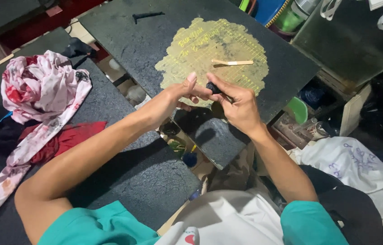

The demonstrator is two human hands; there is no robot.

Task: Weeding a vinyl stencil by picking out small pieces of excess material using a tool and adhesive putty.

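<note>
Black and small, one lump point(213, 87) sits pinched between our two hands just above the near edge of the yellow-stained patch point(214, 50) on the dark surface point(146, 41). Our right hand point(239, 106) clamps it in the fingertips, its grip closed on the lump; our left hand point(180, 93) meets it from the other side, thumb raised and fingertips touching the same piece, though we cannot tell whether that grip truly closes on it. The lump lies straight between the two grips, at the fingertips of both, so neither hand is clearly nearer. Its long axis is too small to judge.

Beyond the lump, on the yellow patch, lies one pale wooden stick point(233, 62), its length running left to right. Farther past the patch rests one dark tool point(147, 16). Well left of the patch, one crumpled pink-and-white cloth point(42, 90) lies on a second dark surface point(150, 181). Right of the patch, lower down, sits one white bag point(359, 168).
</note>
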